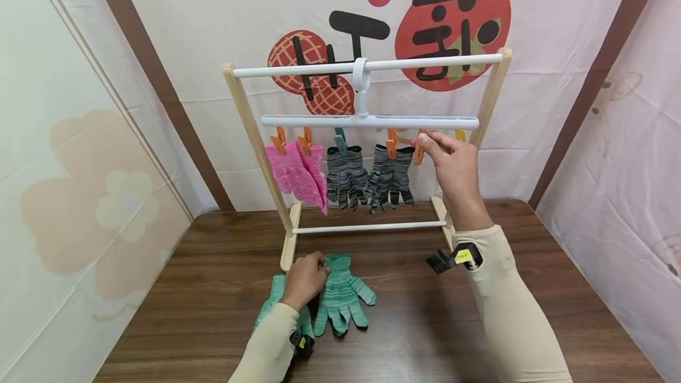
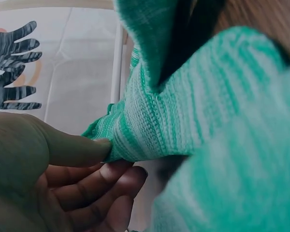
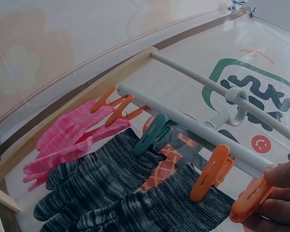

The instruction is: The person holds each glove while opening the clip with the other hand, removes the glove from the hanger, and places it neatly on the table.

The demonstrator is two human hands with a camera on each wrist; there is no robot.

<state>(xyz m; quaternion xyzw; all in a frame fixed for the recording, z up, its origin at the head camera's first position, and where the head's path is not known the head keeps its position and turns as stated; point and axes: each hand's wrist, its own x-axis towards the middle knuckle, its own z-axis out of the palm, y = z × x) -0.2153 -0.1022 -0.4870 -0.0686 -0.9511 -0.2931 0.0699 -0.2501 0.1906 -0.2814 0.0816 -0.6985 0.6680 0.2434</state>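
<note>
My right hand [image 1: 457, 167] pinches an orange clothespin [image 1: 419, 151] under the white hanger bar [image 1: 314, 122]. No glove hangs from that clothespin. Just left of it, another orange clothespin [image 3: 212, 171] grips a dark grey striped glove [image 1: 391, 173]. A teal clothespin [image 3: 152, 133] bears a second grey glove [image 1: 347, 173]. Two pink gloves [image 1: 298, 173] hang at the left end from orange clothespins. Low over the table, my left hand [image 1: 305, 279] pinches the cuff of a green glove [image 2: 145, 116] between thumb and fingers. Two green gloves show there, one spread flat [image 1: 343, 297], the other [image 1: 272, 294] partly beneath my forearm.
A wooden rack [image 1: 252, 129] with a white top rod [image 1: 425, 62] carries the hanger by its hook. Far right on the hanger, a yellow clothespin [image 1: 460, 135] shows behind my hand. The brown table [image 1: 425, 324] lies below, with a printed curtain [image 1: 175, 28] behind.
</note>
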